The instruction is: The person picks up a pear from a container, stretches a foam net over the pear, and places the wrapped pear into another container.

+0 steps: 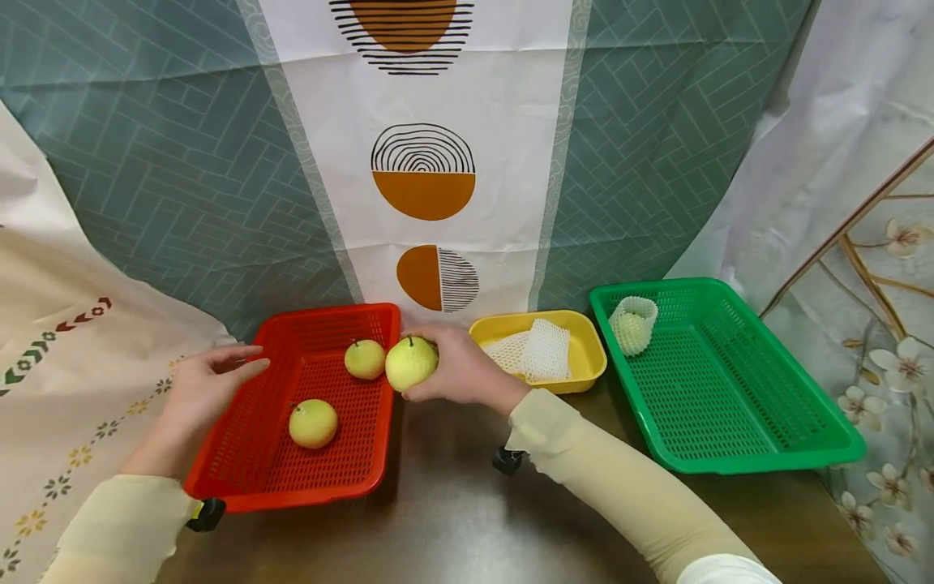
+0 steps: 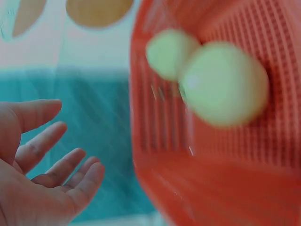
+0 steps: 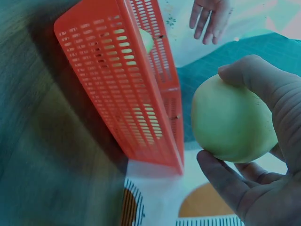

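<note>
A round yellow-green pear (image 1: 412,362) with a short stem is gripped by my right hand (image 1: 460,365), just beyond the right rim of the red basket (image 1: 379,474). In the right wrist view, thumb and fingers curl round this pear (image 3: 233,120). Two more pears lie in the red basket: one pear (image 1: 365,359) near its back right, another pear (image 1: 313,423) towards the middle. My left hand (image 1: 212,389) hovers by the basket's left side, holding nothing. The left wrist view shows its fingers (image 2: 87,183) relaxed and apart from the basket.
A yellow bin (image 1: 594,369) with white foam nets (image 1: 547,350) stands at the back centre. On the right is a green basket (image 1: 744,464), with a foam-netted fruit (image 1: 633,326) in its back left corner. Patterned cloth (image 1: 438,268) hangs behind the brown table (image 1: 467,503).
</note>
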`<state>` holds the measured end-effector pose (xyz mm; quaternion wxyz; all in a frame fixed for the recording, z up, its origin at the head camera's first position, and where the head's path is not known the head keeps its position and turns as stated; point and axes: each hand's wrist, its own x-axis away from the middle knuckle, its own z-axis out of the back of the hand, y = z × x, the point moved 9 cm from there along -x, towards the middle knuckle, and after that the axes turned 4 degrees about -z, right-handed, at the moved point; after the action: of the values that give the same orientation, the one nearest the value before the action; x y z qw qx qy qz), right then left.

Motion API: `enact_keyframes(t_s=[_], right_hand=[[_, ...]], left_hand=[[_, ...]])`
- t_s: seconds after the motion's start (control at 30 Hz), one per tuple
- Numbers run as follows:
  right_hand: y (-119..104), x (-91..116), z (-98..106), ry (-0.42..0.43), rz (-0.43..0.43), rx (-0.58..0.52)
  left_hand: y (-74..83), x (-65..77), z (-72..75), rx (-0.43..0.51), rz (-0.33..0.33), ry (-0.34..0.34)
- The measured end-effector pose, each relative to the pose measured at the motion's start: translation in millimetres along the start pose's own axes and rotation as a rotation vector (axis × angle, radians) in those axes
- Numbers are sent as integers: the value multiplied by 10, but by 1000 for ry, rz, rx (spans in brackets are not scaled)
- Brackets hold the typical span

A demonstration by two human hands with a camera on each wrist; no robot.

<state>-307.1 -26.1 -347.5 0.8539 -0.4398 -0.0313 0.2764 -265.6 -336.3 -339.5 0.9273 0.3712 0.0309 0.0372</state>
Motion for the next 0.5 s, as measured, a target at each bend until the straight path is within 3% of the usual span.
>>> enact_keyframes(t_s=[0.2,0.33,0.5], right_hand=[[116,154,231,5,-58,-16],[198,257,359,10,-96,22],[295,381,471,13,-134,54]], left_hand=[[593,35,-321,0,-140,41],[912,81,-600,59,-213,4],[1216,158,-929,162,-251,-45]])
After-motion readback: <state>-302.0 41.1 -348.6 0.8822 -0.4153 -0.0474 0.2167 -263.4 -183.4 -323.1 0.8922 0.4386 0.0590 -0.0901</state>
